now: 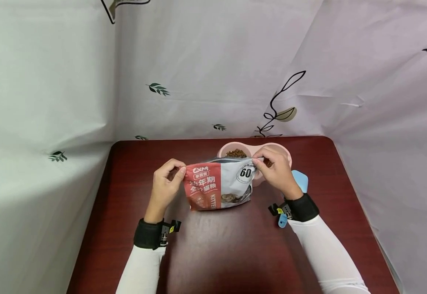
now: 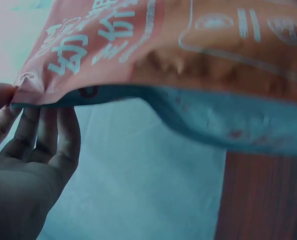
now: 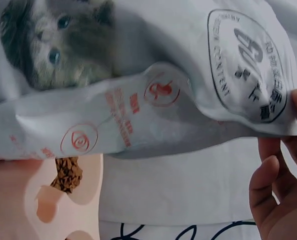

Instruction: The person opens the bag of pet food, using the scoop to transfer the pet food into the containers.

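A red and white bag of kitten food (image 1: 217,185) is held up lengthwise over the table, its printed front facing me. My left hand (image 1: 164,185) pinches its upper left corner between thumb and fingers. At the upper right corner, my right hand (image 1: 277,173) pinches the edge in the same way. Along the top a dark strip of the bag shows. In the left wrist view the left hand (image 2: 36,170) has its other fingers behind the bag. The right wrist view shows a cat picture and a round badge on the bag (image 3: 138,120), with the right hand (image 3: 288,195) at its edge.
Behind the bag stands a pink double bowl (image 1: 254,149), partly hidden, with brown kibble (image 1: 236,153) in it. A light blue scoop (image 1: 300,179) lies under my right wrist. The dark red table (image 1: 217,253) is bordered by hanging white cloth (image 1: 198,61).
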Motion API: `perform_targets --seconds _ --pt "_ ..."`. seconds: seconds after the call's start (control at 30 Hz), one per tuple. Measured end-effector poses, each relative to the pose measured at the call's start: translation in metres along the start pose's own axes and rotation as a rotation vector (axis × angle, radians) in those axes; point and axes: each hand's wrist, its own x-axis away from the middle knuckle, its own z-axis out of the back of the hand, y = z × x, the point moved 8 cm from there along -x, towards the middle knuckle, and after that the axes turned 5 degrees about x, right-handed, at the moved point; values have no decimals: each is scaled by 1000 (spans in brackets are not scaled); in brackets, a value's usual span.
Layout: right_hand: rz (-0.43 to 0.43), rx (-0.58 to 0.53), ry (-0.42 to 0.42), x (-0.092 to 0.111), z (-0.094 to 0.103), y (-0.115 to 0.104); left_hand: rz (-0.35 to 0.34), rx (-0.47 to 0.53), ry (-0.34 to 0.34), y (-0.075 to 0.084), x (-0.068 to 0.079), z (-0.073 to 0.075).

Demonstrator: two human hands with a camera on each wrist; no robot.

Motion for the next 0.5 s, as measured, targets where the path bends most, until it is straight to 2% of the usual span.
perform_targets --seconds 0.2,0.33,0.5 --pt "-11 -16 -20 3 -2 3 8 -166 -67 8 -6 -10" --pt "1 -7 -62 4 -4 7 -2 -187 -50 9 -9 -11" --pt "42 -9 -86 3 -4 5 7 -143 -40 6 -9 -13"
